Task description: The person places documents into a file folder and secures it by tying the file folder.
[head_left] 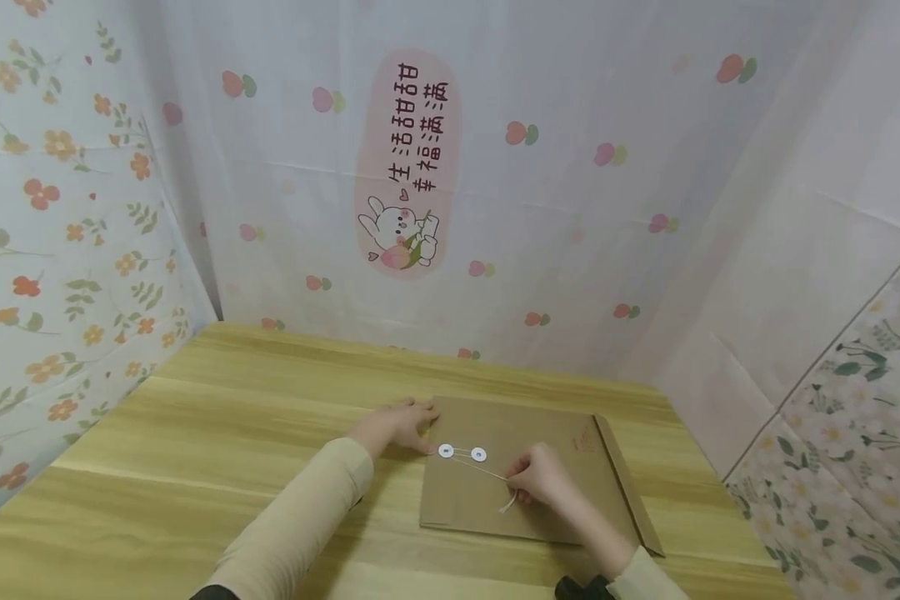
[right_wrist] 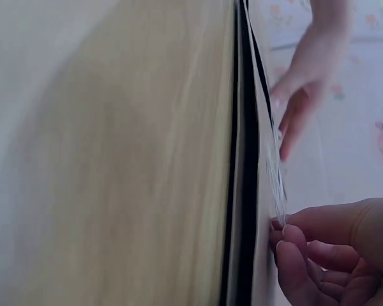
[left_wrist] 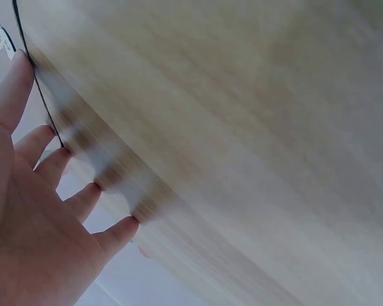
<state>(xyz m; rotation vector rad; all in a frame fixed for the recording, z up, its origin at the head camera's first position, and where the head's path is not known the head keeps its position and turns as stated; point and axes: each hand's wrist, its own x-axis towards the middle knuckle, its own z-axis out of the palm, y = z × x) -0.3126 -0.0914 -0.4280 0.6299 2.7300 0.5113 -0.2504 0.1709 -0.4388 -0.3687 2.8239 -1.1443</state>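
Note:
A brown kraft paper document envelope (head_left: 465, 500) lies flat on the wooden table, two white button discs (head_left: 478, 455) near its left side. Pale string (head_left: 487, 472) loops between the discs and stretches right to my right hand (head_left: 537, 475), which pinches it between thumb and fingertips; a loose end dangles below the fingers. In the right wrist view the right hand (right_wrist: 335, 248) holds the string close over the envelope's face. My left hand (head_left: 401, 425) rests at the envelope's left edge, fingers spread; in the left wrist view its fingertips (left_wrist: 118, 233) touch the tabletop beside that edge.
The wooden table (head_left: 217, 400) stretches left of the envelope. Printed curtains (head_left: 307, 183) hang behind and along both sides of it. A raised flap (head_left: 630, 483) runs down the envelope's right side. A dark object (head_left: 581, 588) shows beneath the right forearm.

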